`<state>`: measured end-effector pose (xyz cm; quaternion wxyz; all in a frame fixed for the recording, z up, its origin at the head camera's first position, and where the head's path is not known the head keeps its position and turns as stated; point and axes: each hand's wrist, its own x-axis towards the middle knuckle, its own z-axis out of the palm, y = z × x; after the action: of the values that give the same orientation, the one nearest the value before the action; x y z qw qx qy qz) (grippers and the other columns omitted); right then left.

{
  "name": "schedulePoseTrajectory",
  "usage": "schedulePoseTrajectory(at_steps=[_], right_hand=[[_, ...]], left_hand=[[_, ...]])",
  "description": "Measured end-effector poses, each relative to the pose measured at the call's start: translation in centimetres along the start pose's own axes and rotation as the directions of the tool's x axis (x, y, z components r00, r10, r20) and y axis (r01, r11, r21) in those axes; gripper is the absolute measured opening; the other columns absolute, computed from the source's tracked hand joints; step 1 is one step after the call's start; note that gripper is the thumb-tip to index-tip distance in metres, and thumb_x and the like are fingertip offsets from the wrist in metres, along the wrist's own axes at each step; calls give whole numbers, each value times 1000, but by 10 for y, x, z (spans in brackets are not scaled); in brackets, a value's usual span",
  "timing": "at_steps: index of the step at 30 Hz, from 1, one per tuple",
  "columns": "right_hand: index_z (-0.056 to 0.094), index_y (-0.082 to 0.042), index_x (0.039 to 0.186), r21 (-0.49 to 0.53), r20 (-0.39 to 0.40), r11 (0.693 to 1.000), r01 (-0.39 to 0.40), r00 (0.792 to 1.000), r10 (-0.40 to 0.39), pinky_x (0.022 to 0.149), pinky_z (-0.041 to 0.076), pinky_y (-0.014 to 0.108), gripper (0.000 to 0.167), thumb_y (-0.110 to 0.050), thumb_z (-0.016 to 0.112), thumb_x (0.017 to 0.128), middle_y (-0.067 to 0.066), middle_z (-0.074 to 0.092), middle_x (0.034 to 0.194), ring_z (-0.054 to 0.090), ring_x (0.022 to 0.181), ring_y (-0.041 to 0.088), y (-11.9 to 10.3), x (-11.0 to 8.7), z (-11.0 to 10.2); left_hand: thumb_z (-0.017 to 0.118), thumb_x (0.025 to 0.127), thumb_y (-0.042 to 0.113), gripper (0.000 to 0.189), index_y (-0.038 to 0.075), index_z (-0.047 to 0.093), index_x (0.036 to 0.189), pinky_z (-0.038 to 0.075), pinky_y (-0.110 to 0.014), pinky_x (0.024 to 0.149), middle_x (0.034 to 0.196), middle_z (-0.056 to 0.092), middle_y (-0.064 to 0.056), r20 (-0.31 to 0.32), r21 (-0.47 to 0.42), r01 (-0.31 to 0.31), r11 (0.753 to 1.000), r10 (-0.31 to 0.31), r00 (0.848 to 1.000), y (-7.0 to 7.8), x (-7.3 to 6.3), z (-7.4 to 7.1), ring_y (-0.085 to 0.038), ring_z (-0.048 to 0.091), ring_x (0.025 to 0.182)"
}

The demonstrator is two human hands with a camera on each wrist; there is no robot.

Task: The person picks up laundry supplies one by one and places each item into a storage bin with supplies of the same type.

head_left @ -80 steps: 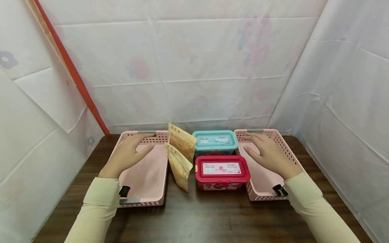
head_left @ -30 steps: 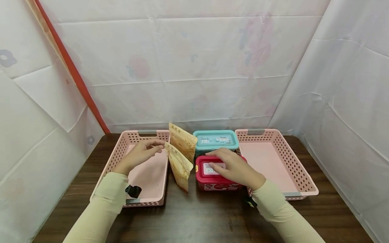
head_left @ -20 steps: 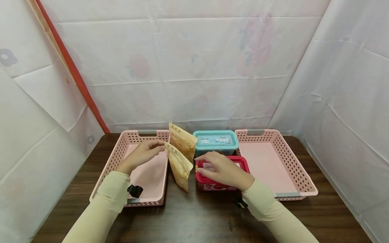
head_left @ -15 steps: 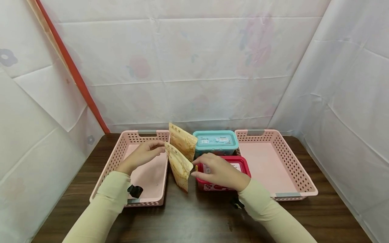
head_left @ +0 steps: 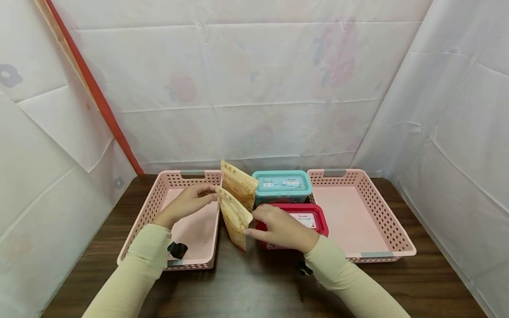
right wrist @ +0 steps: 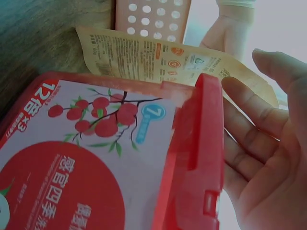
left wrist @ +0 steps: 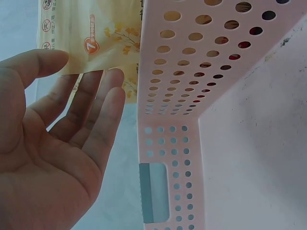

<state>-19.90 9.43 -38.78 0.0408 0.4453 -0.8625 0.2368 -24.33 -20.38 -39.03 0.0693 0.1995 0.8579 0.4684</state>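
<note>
Two yellow pouches with printed fronts stand on edge at the centre of the head view. My left hand point(head_left: 184, 205) reaches over a pink basket to the upper left corner of the nearer pouch point(head_left: 232, 215). In the left wrist view its thumb lies in front of the pouch and some fingers pass behind it, loosely spread. At that pouch's right corner, my right hand point(head_left: 285, 229) has thumb and fingers apart on either side, as the right wrist view shows. It hangs over a red lidded box point(right wrist: 148, 143), hiding part of the lid. Behind stands the other pouch point(head_left: 238, 182).
A teal lidded box point(head_left: 283, 183) stands behind the red one. The left pink basket point(head_left: 195, 251) and the right pink basket point(head_left: 358, 216) flank the pouches and boxes on a dark wooden table point(head_left: 246, 291). White sheeting point(head_left: 254, 88) encloses the back and sides.
My right hand has moved left from over the right basket, across the red box, to the nearer pouch. The left hand has moved right to the same pouch. Pouches and boxes stay in place.
</note>
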Motion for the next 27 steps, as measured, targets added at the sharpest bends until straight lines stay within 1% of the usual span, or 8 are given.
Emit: schedulePoseTrajectory(at_steps=[3,7,12,15,19,23,27], right_hand=[[60,-17,81,-4,-12,1000,11,1000,-11,69,44,24,27,-37,72,94,-9,51,76,52,75,13,-1,0,2],[59,-17,79,-11,-24,1000,29,999,-29,68,43,23,25,-32,72,94,-9,51,76,49,74,10,-1,0,3],[59,-15,77,-20,-42,998,56,997,-57,67,42,24,26,-28,72,95,-8,49,75,47,73,9,-2,0,3],[60,-15,76,-26,-54,997,76,995,-78,68,43,24,26,-27,72,95,-7,50,74,48,72,10,-2,1,4],[61,-15,78,-28,-51,997,72,996,-74,70,44,23,24,-28,72,95,-3,55,74,49,74,9,-1,1,5],[63,-15,81,-21,-48,998,67,997,-68,72,46,24,22,-28,72,95,2,61,77,50,77,10,-3,1,5],[63,-14,81,-20,-66,996,84,994,-85,71,46,24,21,-27,71,96,1,60,77,51,76,11,-3,1,5]], left_hand=[[61,102,23,26,4,67,118,51,-43,90,114,67,-13,2,0,3,1000,-3,1000,1,0,0,-30,63,107],[61,102,24,27,4,67,119,51,-44,90,114,67,-14,-2,6,2,1000,-2,1000,3,0,1,-33,62,108],[61,102,24,24,6,69,116,51,-42,87,112,67,-12,-15,16,-12,1000,12,1000,1,2,2,-37,62,107],[61,102,24,23,6,69,115,51,-42,87,112,67,-11,-19,20,-16,1000,16,1000,-1,3,2,-36,62,106],[61,102,23,23,6,69,116,51,-42,87,114,67,-12,-23,16,-17,1000,17,1000,0,3,3,-33,63,106],[60,103,21,25,4,69,118,51,-42,86,116,66,-13,-18,2,-23,1000,23,1000,2,2,3,-36,62,108],[60,103,21,26,4,69,120,51,-41,86,116,67,-12,-15,7,-21,1000,21,1000,4,2,2,-28,63,104]])
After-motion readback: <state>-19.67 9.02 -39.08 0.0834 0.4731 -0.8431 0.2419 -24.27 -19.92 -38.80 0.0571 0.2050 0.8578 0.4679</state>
